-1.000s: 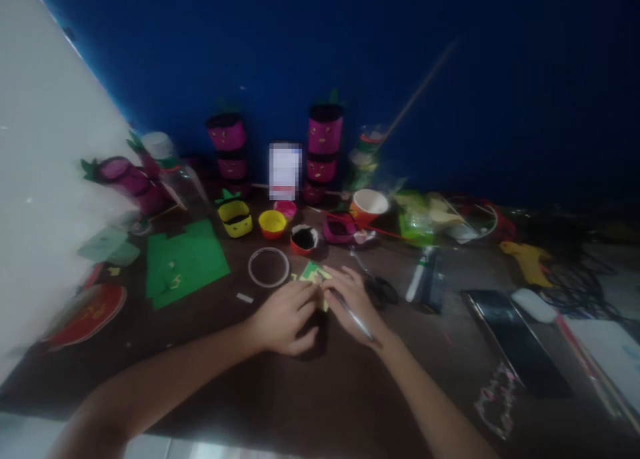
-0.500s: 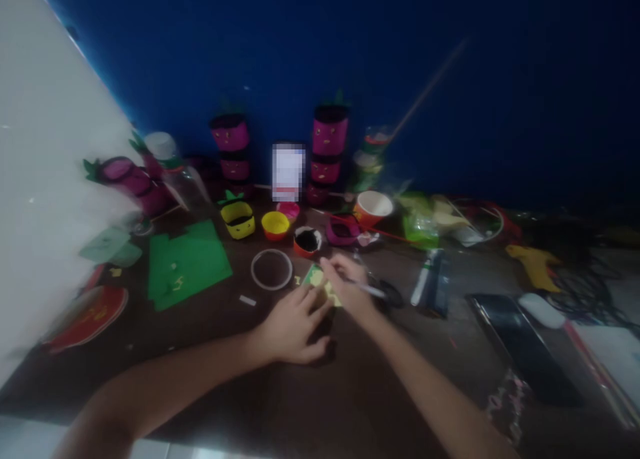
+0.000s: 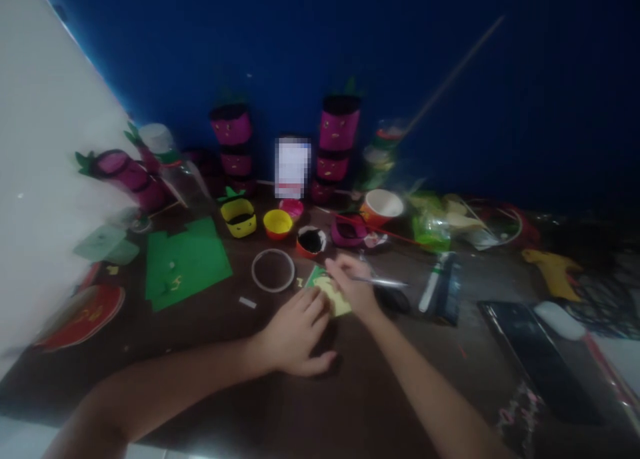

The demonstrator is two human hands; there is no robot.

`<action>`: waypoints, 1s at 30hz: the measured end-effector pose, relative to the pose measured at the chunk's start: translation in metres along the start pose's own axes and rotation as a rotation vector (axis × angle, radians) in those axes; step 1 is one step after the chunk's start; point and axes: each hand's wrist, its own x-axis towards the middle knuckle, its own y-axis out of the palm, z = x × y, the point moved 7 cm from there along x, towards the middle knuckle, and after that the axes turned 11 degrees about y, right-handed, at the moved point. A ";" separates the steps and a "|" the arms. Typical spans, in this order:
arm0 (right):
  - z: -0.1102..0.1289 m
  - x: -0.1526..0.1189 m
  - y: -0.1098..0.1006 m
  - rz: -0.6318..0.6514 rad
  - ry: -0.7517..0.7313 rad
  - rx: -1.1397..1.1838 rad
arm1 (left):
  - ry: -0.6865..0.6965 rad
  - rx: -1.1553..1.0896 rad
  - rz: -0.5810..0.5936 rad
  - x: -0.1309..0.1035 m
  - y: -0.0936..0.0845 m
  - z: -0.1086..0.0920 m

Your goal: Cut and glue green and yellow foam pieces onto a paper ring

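Note:
My left hand point(image 3: 300, 329) lies flat on the table, fingers stretched out over the left edge of a small yellow-and-green sheet point(image 3: 341, 304), the thumb apart. In my right hand point(image 3: 353, 285) is a slim silver pen point(image 3: 387, 282), its rear end pointing right. The fingers close round it above the sheet and hide its tip. Beyond my hands stand a small cup of black stuff point(image 3: 311, 241) and a purple cup point(image 3: 349, 231). A clear plastic ring point(image 3: 273, 270) lies to the left of the sheet.
Green sheets point(image 3: 187, 262) with yellow scraps lie at left. A yellow cup point(image 3: 239, 219), a phone point(image 3: 293, 169) with a lit, blurred screen and purple stacked figures point(image 3: 339, 129) stand at the back. To the right are a white marker point(image 3: 431, 287), a dark phone point(image 3: 535, 352) and a yellow glue gun point(image 3: 555, 272).
The view has shifted slightly. The pen in my right hand now lies flatter, and more of the yellow sheet shows between my hands. My left hand stays on the sheet.

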 end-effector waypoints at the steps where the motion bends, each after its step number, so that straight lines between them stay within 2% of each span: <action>1: 0.002 -0.002 -0.003 -0.050 -0.045 -0.049 | 0.003 -0.008 0.003 0.000 0.000 0.000; 4: 0.004 -0.007 -0.004 -0.152 -0.168 -0.207 | 0.005 -0.014 0.003 0.000 -0.002 -0.001; 9: 0.001 -0.005 0.004 -0.119 -0.259 -0.293 | 0.014 0.057 0.038 -0.003 0.000 -0.003; 22: 0.002 -0.008 0.002 -0.139 -0.283 -0.315 | 0.003 0.106 0.104 -0.003 0.003 -0.006; 30: 0.006 -0.010 0.002 -0.150 -0.339 -0.338 | -0.001 0.123 0.099 -0.004 0.003 -0.005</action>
